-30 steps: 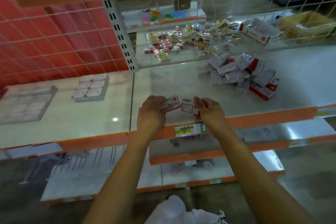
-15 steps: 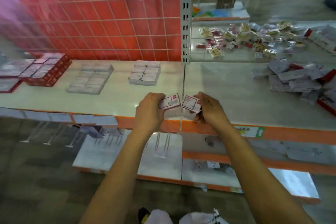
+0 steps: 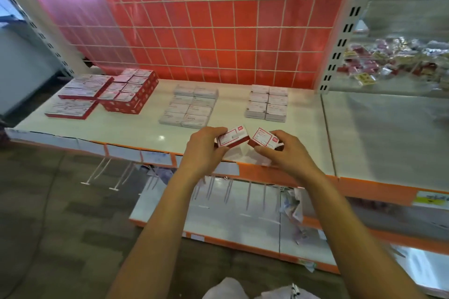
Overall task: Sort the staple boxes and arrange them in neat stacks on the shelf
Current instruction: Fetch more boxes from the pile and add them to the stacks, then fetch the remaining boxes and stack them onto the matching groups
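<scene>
Red-and-white cardboard staple boxes (image 3: pixel 232 139): left hand (image 3: pixel 204 150) grips one, right hand (image 3: pixel 283 153) another, over the orange shelf edge (image 3: pixel 262 173). Open board (image 3: pixel 379 133), 3 o'clock.

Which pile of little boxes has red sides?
The stack second from left; the middle pile and right pile are plain white.

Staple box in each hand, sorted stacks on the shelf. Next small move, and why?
Probably carry both left toward the red-sided stack: the left box in the left hand and the right box in the right hand show red sides like it, whereas the nearer middle stack and right stack look all white.
</scene>
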Available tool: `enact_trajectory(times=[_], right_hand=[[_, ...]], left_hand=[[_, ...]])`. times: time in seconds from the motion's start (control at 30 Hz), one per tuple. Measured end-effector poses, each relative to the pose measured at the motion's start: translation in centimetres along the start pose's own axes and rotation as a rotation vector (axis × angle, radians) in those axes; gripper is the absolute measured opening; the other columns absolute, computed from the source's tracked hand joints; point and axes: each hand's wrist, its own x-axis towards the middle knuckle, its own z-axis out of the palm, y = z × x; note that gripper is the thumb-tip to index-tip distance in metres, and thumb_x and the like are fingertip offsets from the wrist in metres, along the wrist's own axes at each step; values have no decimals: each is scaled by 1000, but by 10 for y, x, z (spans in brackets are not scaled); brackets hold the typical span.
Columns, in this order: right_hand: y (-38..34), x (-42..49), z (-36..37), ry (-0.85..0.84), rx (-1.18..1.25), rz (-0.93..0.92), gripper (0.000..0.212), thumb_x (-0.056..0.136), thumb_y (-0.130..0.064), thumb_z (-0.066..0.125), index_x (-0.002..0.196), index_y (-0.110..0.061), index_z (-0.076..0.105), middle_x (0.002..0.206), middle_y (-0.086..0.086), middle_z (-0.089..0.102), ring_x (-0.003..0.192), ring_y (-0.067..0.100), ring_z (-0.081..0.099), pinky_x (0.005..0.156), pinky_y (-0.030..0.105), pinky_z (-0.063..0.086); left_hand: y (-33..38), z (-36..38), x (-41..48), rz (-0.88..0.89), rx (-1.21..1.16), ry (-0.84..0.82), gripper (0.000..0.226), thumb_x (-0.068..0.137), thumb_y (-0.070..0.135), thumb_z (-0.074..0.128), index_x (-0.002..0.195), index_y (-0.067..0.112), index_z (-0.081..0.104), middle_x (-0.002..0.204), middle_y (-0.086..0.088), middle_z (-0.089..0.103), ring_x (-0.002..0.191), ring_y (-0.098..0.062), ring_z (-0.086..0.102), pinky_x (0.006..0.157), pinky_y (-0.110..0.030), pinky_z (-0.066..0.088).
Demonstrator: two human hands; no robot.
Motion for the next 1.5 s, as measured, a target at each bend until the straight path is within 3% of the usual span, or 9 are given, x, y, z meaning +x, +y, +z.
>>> enact_trajectory(times=[0.1,0.23,0.5,0.67,0.83,0.9,1.0,1.37,1.5], right_hand=[[-12,6,22,20,-111,-22,43,79,-38,72,118,-22,61,107,-3,58,92,10,55,66,15,42],[-24,20,42,7,-120,-46,38,80,-30,73,114,-20,59,107,-6,62,92,8,56,61,7,40],[-46,74,72,-10,-166,-167,41,78,-22,75,117,-22,63,114,1,59,90,10,56,70,6,40],[-62,101,84,15,-188,-212,43,82,-26,72,122,-20,60,110,-2,50,86,8,50,61,3,37],[-69,117,88,24,-137,-197,45,84,-13,70,127,-10,57,113,3,50,78,5,50,55,-4,36],[-74,124,93,45,-194,-208,46,84,-18,70,128,-14,57,119,2,54,87,9,52,67,1,40],[-81,134,103,69,-240,-198,48,82,-23,72,128,-16,57,122,4,57,99,16,55,83,21,44],[-109,155,142,205,-162,-47,52,83,-19,70,133,-13,53,126,4,54,113,19,53,95,25,43],[-117,162,156,218,-262,-56,51,84,-18,69,132,-15,54,127,6,55,111,20,54,97,31,45]], left_hand=[[-24,-13,4,1,10,17,46,86,13,67,131,15,57,128,-8,59,106,-25,62,95,-40,48],[-46,-21,11,-2,9,50,43,85,14,68,127,17,59,125,-6,61,107,-25,61,94,-41,48],[-74,-44,33,-119,25,91,48,84,10,69,130,15,57,129,-6,57,111,-23,59,99,-36,47],[-91,-58,47,-153,48,139,45,84,8,69,127,10,58,127,-9,58,112,-25,58,98,-39,47],[-100,-59,61,-191,34,119,43,87,15,66,129,15,57,131,-4,56,111,-20,59,97,-32,48],[-106,-62,68,-184,24,122,43,87,17,66,129,15,57,130,-3,57,110,-19,60,96,-31,48],[-115,-70,78,-156,18,118,43,87,19,68,129,15,57,128,-4,58,108,-19,60,94,-32,49],[-146,-105,123,-8,77,-25,47,86,12,66,132,16,55,130,-4,56,110,-19,58,97,-30,44],[-156,-117,129,39,55,-35,47,86,11,66,132,15,55,128,-5,56,111,-20,56,98,-30,42]])
